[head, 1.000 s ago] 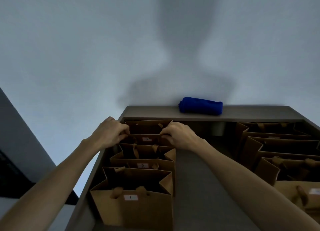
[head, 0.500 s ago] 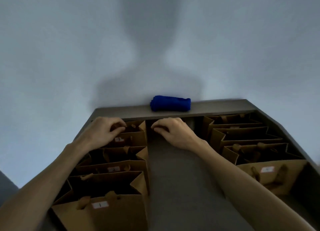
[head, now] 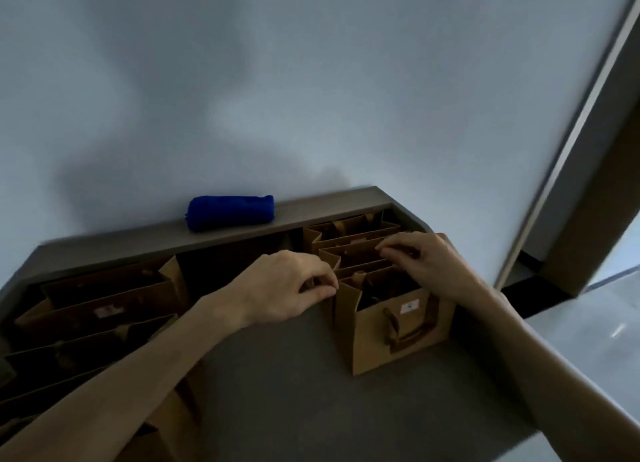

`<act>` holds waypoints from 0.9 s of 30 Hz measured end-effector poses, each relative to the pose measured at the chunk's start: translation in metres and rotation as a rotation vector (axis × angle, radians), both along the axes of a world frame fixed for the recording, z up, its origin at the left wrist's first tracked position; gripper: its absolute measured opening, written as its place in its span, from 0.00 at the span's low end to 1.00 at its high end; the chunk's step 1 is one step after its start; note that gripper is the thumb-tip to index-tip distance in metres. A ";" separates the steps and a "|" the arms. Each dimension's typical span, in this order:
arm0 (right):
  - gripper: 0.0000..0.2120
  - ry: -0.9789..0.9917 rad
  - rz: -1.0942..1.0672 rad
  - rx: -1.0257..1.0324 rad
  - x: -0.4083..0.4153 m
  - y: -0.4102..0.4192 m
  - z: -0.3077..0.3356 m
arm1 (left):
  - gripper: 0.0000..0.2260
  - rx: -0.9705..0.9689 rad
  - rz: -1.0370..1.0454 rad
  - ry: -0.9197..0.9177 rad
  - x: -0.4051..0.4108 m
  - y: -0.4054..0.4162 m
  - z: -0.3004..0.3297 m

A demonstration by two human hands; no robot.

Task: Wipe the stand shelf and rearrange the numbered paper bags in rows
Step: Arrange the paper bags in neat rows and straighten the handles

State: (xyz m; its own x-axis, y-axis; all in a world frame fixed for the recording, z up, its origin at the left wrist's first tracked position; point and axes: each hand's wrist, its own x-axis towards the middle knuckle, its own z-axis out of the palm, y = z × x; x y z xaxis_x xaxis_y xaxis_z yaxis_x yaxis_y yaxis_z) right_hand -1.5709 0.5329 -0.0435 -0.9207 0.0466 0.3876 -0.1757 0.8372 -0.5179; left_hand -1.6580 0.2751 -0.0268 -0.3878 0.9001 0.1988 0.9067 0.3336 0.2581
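Two rows of brown numbered paper bags stand on the dark grey stand shelf (head: 291,375). The left row (head: 100,309) runs along the shelf's left side. The right row (head: 360,250) stands at the right, with its front bag (head: 398,330) showing a small white label. My left hand (head: 287,288) pinches the left corner of a bag rim in the right row. My right hand (head: 426,261) has its fingers curled on the rims of the bags behind the front one. A rolled blue cloth (head: 230,212) lies on the raised back ledge.
A pale wall rises behind the stand. A dark door frame (head: 588,171) slants at the right, with a light floor (head: 595,326) beyond the shelf's right edge. A bare strip of shelf runs between the two rows.
Both hands left the left row and moved right to the right row of bags. The view swung to the right, bringing the door frame into sight.
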 end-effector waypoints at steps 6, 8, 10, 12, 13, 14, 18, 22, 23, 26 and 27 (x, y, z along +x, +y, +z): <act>0.09 -0.246 0.006 0.233 0.030 0.044 -0.005 | 0.15 -0.097 -0.086 0.006 0.015 0.048 -0.026; 0.10 -0.340 0.011 0.312 0.035 0.048 -0.008 | 0.16 -0.107 -0.068 0.059 0.017 0.058 -0.033; 0.10 -0.364 -0.012 0.359 0.037 0.048 -0.013 | 0.14 -0.111 -0.061 0.064 0.019 0.064 -0.036; 0.10 -0.350 -0.038 0.375 0.036 0.044 -0.014 | 0.11 -0.117 -0.056 0.053 0.018 0.065 -0.038; 0.09 -0.334 -0.032 0.376 0.035 0.042 -0.013 | 0.09 -0.114 -0.049 0.040 0.017 0.064 -0.037; 0.09 -0.318 -0.012 0.371 0.034 0.039 -0.012 | 0.08 -0.110 -0.037 0.018 0.015 0.061 -0.035; 0.07 -0.282 0.097 0.290 0.024 0.020 0.001 | 0.06 -0.093 0.016 -0.134 0.002 0.036 -0.018; 0.07 -0.288 0.207 0.210 0.011 -0.004 0.006 | 0.07 -0.137 0.052 -0.220 -0.007 0.002 -0.003; 0.07 -0.290 0.225 0.195 0.008 -0.010 0.004 | 0.07 -0.151 0.062 -0.229 -0.009 -0.006 -0.001; 0.08 -0.281 0.267 0.199 -0.003 -0.031 -0.001 | 0.06 -0.207 0.097 -0.223 -0.010 -0.030 0.004; 0.08 -0.274 0.281 0.213 -0.006 -0.038 -0.004 | 0.06 -0.231 0.114 -0.212 -0.010 -0.038 0.005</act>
State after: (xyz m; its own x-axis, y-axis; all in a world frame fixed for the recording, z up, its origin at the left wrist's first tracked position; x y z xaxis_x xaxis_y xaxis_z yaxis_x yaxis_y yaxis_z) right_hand -1.5767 0.4945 -0.0471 -0.9563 -0.2743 0.1009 -0.2915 0.8698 -0.3980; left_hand -1.6676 0.2366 -0.0220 -0.4993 0.8605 -0.1014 0.7945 0.5014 0.3425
